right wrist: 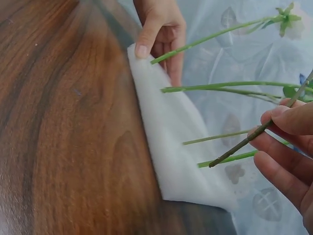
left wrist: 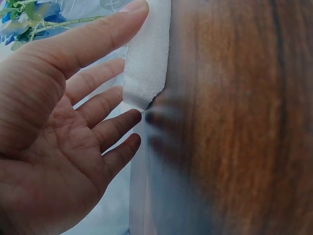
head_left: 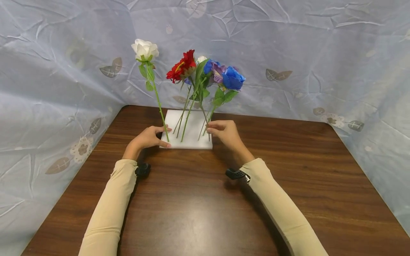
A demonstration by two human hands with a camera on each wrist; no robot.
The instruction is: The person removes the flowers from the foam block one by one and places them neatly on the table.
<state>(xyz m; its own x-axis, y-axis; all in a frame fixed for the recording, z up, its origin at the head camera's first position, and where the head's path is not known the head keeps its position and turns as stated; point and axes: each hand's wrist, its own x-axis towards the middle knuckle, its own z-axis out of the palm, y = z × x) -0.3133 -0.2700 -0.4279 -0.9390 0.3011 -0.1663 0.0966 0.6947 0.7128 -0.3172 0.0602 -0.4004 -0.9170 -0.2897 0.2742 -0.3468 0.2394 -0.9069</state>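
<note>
— How will that stem (right wrist: 244, 142) handle? It's the one the right hand (head_left: 225, 133) has, over the near right corner of the foam block (head_left: 192, 140).

— Light and thin, I'd judge, stiff enough to push in but easy to bend. The right grip is closed on it, thumb and fingers pinching low down near the cut end, which looks the best place to hold it. The tip seems just clear of the foam.

— And the foam itself?

— Soft and very light, likely to slide. The left hand (head_left: 148, 138) steadies its left edge with a wide, flat grip, fingers straight, holding nothing. The white rose (head_left: 145, 49) stands at that edge, the red flower (head_left: 182, 67) and blue flowers (head_left: 231, 79) behind the right hand.

— Room to move?

— The surface (head_left: 198, 199) nearer than the foam is bare wood. Behind the foam the cloth backdrop (head_left: 288, 53) closes in.
</note>
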